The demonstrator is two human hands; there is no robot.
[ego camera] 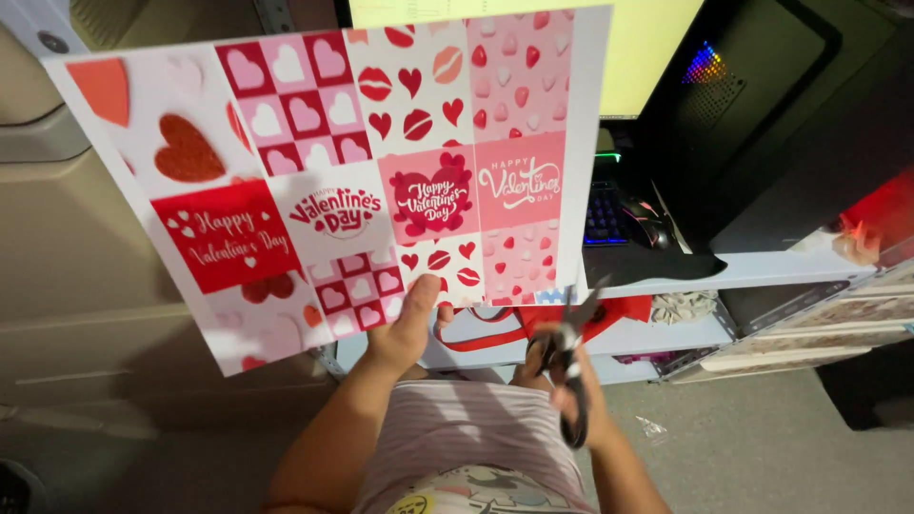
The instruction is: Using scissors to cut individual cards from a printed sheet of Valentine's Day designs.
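My left hand (407, 322) pinches the lower edge of a large printed sheet (333, 162), thumb on the front. The sheet is held up in front of me and shows a grid of red, pink and white squares with hearts, lips and greeting lettering. My right hand (562, 381) grips a pair of black-handled scissors (568, 354). Their blades point up and stand slightly apart just under the sheet's lower right corner. I cannot tell whether the blades touch the paper.
Behind the sheet a bright monitor (657, 48) glows above a lit keyboard (602, 214) and a dark mouse (649, 219) on a white shelf (762, 271). A black computer case (762, 105) stands to the right. Red paper scraps (624, 309) lie on a lower shelf. Beige cabinet at left.
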